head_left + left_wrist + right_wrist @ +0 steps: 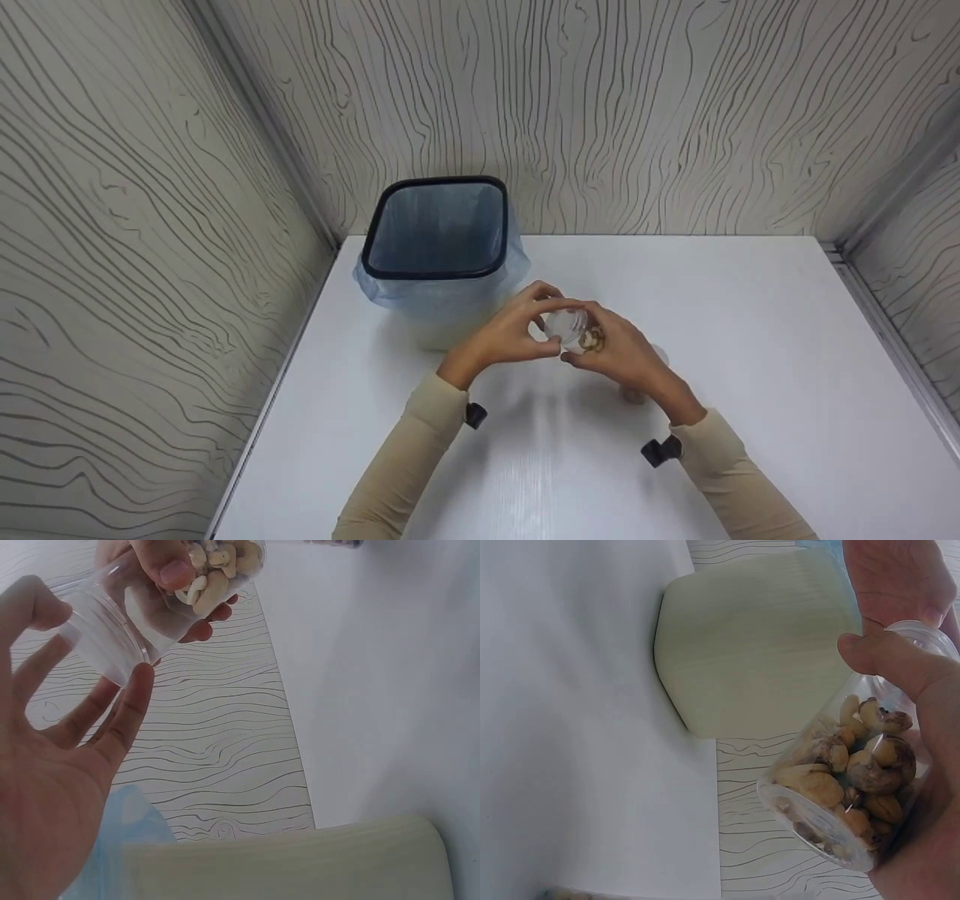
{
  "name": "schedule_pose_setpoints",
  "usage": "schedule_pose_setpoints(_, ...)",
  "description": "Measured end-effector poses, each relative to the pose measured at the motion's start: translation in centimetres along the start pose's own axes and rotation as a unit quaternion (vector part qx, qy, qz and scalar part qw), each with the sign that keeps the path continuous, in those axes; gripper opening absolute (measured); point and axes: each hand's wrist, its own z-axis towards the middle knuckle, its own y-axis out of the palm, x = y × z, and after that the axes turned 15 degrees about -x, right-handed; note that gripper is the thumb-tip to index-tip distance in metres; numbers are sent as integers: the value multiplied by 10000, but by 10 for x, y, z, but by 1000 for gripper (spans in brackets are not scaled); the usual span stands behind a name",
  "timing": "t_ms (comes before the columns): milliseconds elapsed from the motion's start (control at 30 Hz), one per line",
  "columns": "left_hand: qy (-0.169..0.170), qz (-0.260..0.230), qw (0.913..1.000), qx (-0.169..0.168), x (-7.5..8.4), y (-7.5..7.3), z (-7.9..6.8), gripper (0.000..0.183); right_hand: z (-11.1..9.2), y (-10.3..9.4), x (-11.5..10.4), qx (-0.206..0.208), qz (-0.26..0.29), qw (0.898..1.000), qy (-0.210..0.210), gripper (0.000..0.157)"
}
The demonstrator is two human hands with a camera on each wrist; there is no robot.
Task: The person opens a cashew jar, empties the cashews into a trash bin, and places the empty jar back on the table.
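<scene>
Between the two hands, above the table, a clear plastic jar (840, 787) is tilted, with pale cashews (214, 585) in its lower end, several of them dark-blotched. My right hand (619, 349) grips the jar round its side, thumb across the wall near the neck. At the other end, my left hand (517, 330) holds the clear lid (105, 641) by its rim, thumb on one side and fingers on the other. The lid sits at the jar's mouth. Partly hidden behind the right wrist, another clear container (634, 394) with brownish contents stands on the table.
A pale bin (757, 652) with a black rim (435, 275) and a blue bag liner (517, 259) stands at the back left, close beyond the left hand. Wood-patterned walls (600, 112) border the white table (750, 315) at the back and sides.
</scene>
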Motion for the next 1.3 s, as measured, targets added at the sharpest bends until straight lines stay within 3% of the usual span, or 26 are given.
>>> schedule_pose_setpoints(333,215,-401,9988,161,-2,0,-2,55,0,0,2,32,94,9998,-179,80)
schedule_pose_setpoints(1300,201,-310,9987,347,-6,-1,-2,63,0,-5,0,12,110,9998,-190,75)
